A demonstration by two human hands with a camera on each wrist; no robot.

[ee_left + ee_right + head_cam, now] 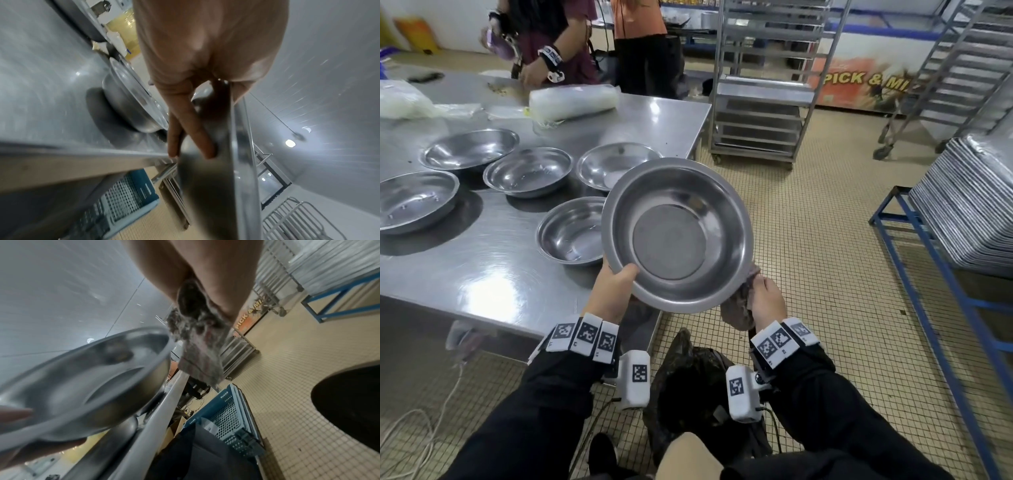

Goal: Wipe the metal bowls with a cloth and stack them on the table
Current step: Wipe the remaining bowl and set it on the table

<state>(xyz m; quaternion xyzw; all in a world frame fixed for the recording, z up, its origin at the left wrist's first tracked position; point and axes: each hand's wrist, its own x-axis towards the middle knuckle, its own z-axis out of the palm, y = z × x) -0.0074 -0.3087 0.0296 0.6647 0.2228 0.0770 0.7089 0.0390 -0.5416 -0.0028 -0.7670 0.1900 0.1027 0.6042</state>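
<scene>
You hold the round, shiny metal bowl point(677, 235) at frame centre, just off the steel worktop point(482, 263) edge, tilted toward you so its inside shows. Your left hand point(610, 291) pinches its lower-left rim; your right hand point(765, 296) grips a bunched greyish cloth point(739, 310) at the lower-right rim. Five unstacked bowls point(528, 176) wait upper left.
</scene>
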